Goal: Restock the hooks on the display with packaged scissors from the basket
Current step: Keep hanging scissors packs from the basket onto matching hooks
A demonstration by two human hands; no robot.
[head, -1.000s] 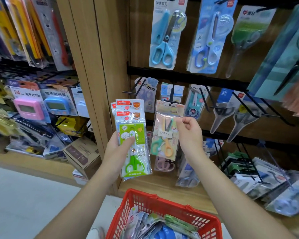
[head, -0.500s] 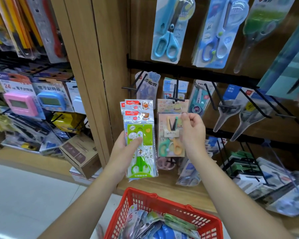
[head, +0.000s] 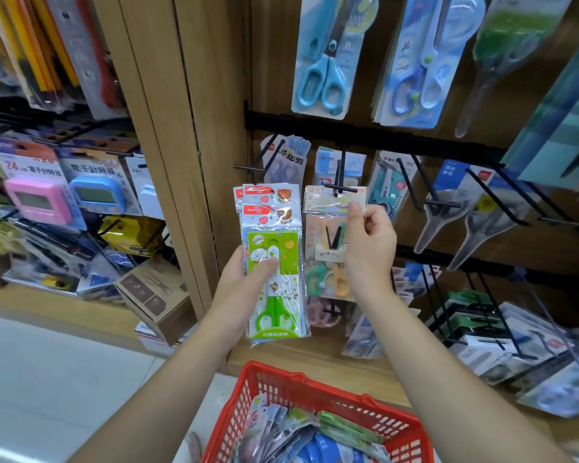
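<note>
At the fingers [head: 355,212] of the right hand [head: 370,248], thumb in front and the others curling behind, the top right corner of the pastel scissors pack [head: 325,242] is being pinched. Just above the thumb, the pack's header is now overlapping the tip of the black hook [head: 340,188]. A second ago the header was sitting below that tip, so the pack is being raised and lined up. Whether the hole is already on the hook, cannot tell: glare on the film.

Beside that, to the left, the left hand [head: 244,285] is gripping a fanned stack of green scissors packs [head: 281,242], thumb pressing across the front card, and it is staying put as reserve stock. Up-left of the stack a bare hook [head: 248,168] is sticking out of the rail [head: 365,137].

Well below both hands the red basket [head: 315,385] is holding many more loose packs [head: 315,436].

Judgement: hanging step nearly landing, a push back along the hook likely needed; restock far from finished.
</note>
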